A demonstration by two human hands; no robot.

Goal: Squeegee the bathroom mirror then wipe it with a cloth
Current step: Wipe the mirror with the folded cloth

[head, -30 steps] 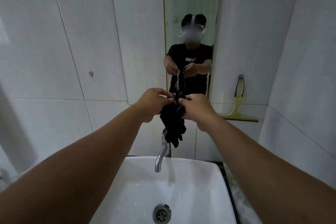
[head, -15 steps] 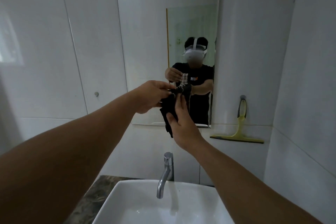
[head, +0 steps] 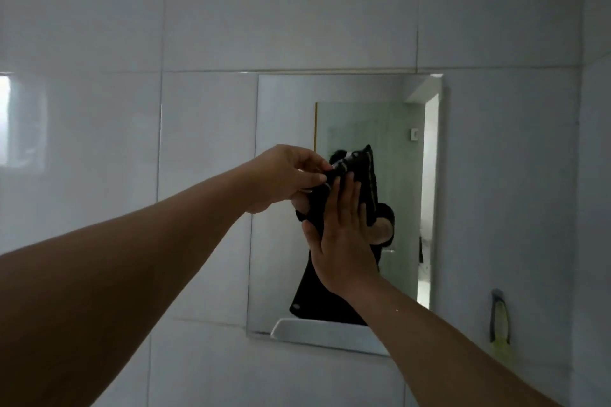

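A frameless rectangular mirror [head: 284,208] hangs on the white tiled wall ahead. A dark cloth with pale stripes [head: 365,175] is held up in front of the glass at about mid-height. My left hand [head: 284,175] pinches the cloth's upper left corner with fingertips. My right hand [head: 344,235] lies flat with fingers straight, pressing the cloth toward the mirror. Whether the cloth touches the glass I cannot tell. The yellow-green squeegee [head: 501,330] hangs on the wall to the right of the mirror, apart from both hands.
White tiles [head: 99,142] cover the wall all round the mirror, and a side wall [head: 595,208] closes in on the right. The mirror reflects a person in dark clothing, a glass door and the white basin's rim.
Both hands rose with the cloth from above the tap to the mirror's middle. My right hand went from pinching to flat behind the cloth. The view tilted up; sink and tap left the frame.
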